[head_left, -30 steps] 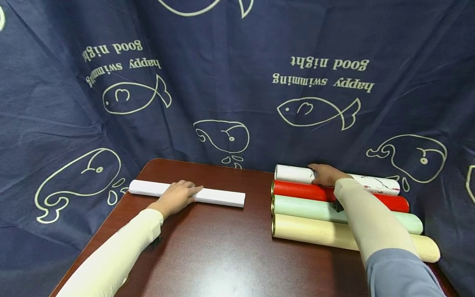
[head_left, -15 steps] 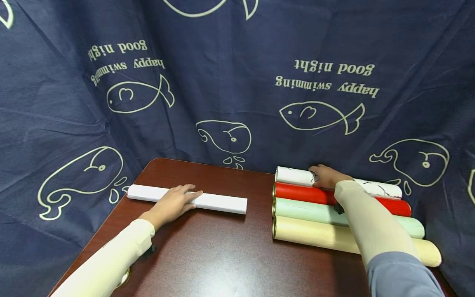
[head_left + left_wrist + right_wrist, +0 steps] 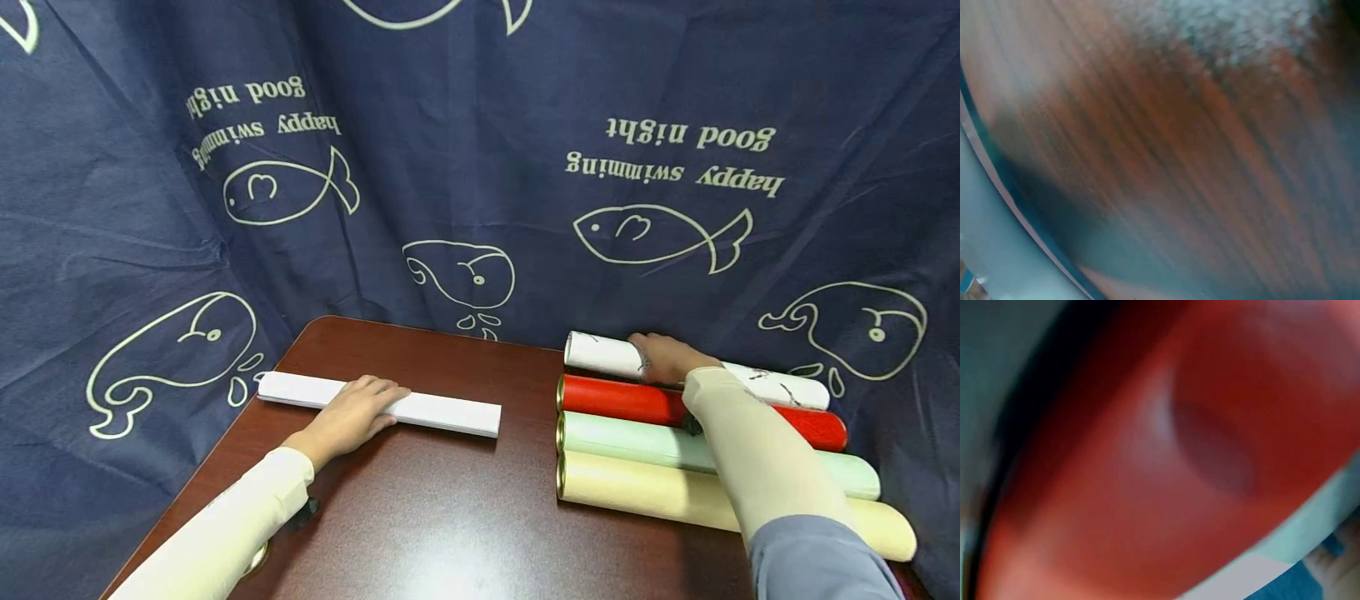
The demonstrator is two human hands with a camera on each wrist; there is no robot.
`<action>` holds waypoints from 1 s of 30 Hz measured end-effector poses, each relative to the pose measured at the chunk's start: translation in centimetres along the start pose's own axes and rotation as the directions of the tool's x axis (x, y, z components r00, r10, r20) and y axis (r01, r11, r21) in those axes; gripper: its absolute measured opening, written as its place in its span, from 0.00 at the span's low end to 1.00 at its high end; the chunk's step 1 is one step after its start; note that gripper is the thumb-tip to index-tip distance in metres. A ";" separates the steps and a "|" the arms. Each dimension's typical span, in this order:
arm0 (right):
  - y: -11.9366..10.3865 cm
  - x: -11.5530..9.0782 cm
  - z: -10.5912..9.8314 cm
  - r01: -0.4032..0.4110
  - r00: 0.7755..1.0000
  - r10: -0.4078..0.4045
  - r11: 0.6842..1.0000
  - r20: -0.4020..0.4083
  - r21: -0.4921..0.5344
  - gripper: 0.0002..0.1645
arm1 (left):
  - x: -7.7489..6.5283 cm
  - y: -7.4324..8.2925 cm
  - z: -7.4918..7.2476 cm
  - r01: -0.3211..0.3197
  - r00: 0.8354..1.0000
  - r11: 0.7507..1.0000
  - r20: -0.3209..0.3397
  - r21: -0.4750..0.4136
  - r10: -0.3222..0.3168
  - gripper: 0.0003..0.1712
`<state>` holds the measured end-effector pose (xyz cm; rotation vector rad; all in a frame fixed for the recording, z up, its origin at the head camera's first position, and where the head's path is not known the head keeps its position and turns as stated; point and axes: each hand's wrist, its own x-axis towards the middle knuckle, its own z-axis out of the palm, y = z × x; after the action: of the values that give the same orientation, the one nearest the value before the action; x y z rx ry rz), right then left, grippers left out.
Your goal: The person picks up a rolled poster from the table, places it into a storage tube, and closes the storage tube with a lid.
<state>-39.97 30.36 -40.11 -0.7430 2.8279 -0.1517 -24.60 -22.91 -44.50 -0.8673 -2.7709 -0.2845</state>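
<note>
On the left of the table lies a white paper roll [image 3: 442,411]. My left hand [image 3: 352,414] is laid over its middle, fingers bent across the top and the thumb on the near side. At the back right, my right hand [image 3: 667,358] grips a white tube with a dark branch pattern [image 3: 603,354] from above. Its left end shows a slim gap from the red tube [image 3: 607,397] in front. In the right wrist view the red tube [image 3: 1116,506] fills most of the picture, with fingers [image 3: 1338,565] at the lower right beside the white tube [image 3: 1241,575].
A pale green tube [image 3: 630,437] and a cream tube [image 3: 637,483] lie in line before the red one. A gold round lid [image 3: 257,557] is partly hidden by the left forearm. Dark blue printed cloth [image 3: 450,167] hangs behind the brown table [image 3: 435,508].
The paper roll has shifted slightly toward me, and the left fingers, spread half a second ago, are closer together. The white tube's left end has moved a little away from the red tube.
</note>
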 end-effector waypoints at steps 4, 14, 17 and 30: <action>-0.2 -0.6 -1.2 0.021 0.993 -0.027 0.998 -0.118 -0.053 0.42 | -0.2 0.1 -0.3 -0.006 1.000 1.000 -0.012 0.001 0.006 0.27; -4.5 -5.8 -5.1 0.070 0.949 -0.124 0.979 -0.289 -0.190 0.45 | 0.2 0.5 -0.7 -0.038 0.996 0.998 -0.084 -0.051 0.033 0.27; -5.9 -7.9 -5.4 0.085 0.922 -0.151 0.977 -0.356 -0.196 0.46 | 0.1 0.7 -1.1 -0.034 0.993 0.997 -0.113 -0.072 0.026 0.28; -12.3 -19.5 -1.5 0.281 0.729 -0.333 0.942 -0.598 -0.182 0.47 | -2.9 2.6 -2.9 -0.042 0.980 0.996 -0.197 -0.076 0.027 0.27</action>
<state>-17.93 29.47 -33.26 -1.4145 3.3026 -0.4118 -20.35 -23.11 -42.23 -0.8555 -2.5754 -0.4517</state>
